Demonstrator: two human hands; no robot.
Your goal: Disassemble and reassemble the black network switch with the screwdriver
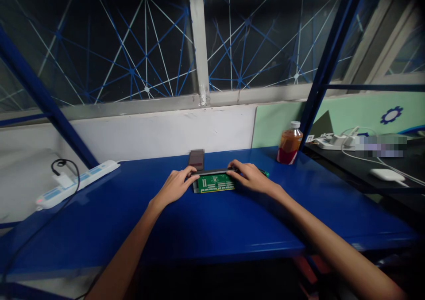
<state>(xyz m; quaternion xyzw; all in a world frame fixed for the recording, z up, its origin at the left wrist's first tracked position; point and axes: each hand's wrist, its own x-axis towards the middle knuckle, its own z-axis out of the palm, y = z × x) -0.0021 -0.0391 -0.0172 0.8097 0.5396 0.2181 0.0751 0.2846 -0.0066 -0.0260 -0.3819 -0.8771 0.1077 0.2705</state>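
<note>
Left hand (pixel 176 185) and right hand (pixel 253 177) pinched the black bar (pixel 211 172) along the circuit board's (pixel 215 183) far edge, even pressure seemingly key!

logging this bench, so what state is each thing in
left grip: closed on bar
right grip: closed on bar
bar: held at both ends
board: green face showing
bottle: upright, capped
power strip: red light lit
plug: in power strip

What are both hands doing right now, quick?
Left hand: holding the left end of the dark strip, by the green circuit board.
Right hand: holding the strip's right end.
</note>
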